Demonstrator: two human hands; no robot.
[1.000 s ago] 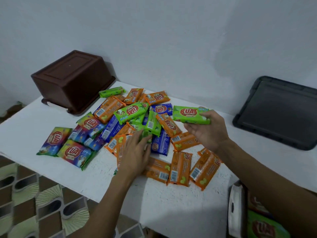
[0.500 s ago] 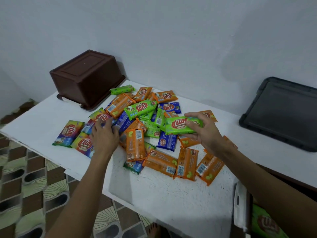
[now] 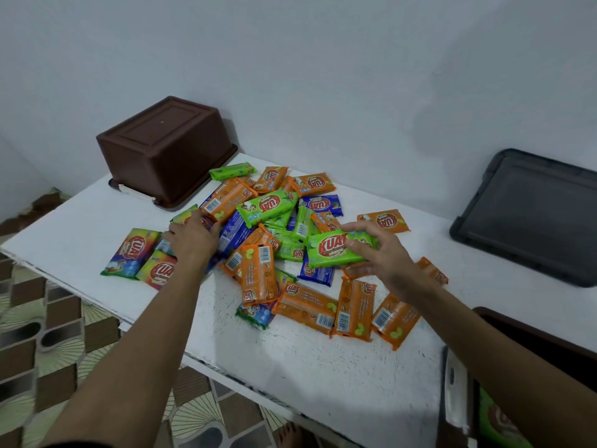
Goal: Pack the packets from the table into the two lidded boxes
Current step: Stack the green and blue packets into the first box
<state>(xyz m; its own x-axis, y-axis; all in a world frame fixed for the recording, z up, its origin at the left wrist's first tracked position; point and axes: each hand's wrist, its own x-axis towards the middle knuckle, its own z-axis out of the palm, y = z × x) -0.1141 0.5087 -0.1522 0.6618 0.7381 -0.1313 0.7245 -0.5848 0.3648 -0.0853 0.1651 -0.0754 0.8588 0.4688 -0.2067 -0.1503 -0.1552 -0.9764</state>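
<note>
R grip [image 3: 384, 253] pinching green pkt [image 3: 336, 250]; L grip [image 3: 193, 236] on pile [image 3: 265, 205], hold unclear. Risk: a sweeping forearm could knock some off table [image 3: 323, 367] edge.

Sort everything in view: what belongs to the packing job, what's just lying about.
Job: green KUAT packet held in right hand; heap of orange, green, blue and rainbow packets under left hand; upturned brown plastic box; brown box at lower right; probably dark grey flat lid.
Lying about: white table, only bearing them; patterned floor tiles.
</note>
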